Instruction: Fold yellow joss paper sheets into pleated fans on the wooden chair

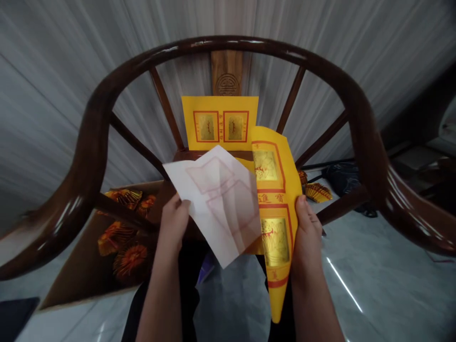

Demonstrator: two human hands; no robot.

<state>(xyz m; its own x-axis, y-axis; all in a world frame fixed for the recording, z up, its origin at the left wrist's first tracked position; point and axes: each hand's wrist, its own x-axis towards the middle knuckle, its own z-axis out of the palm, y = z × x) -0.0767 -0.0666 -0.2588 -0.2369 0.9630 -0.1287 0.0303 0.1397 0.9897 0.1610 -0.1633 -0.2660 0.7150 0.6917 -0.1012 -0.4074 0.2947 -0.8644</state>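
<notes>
With our left hand (175, 219), left of centre in the frame, we pinch the left edge of a white sheet (231, 209) showing faint red outlines. With our right hand (309, 235), right of centre, we grip the curled yellow sheet (277, 209); we cannot tell whether the two join. Upper centre, a flat yellow sheet (221, 124) leans inside the chair (235, 42); lower left sits a box (80, 263).
</notes>
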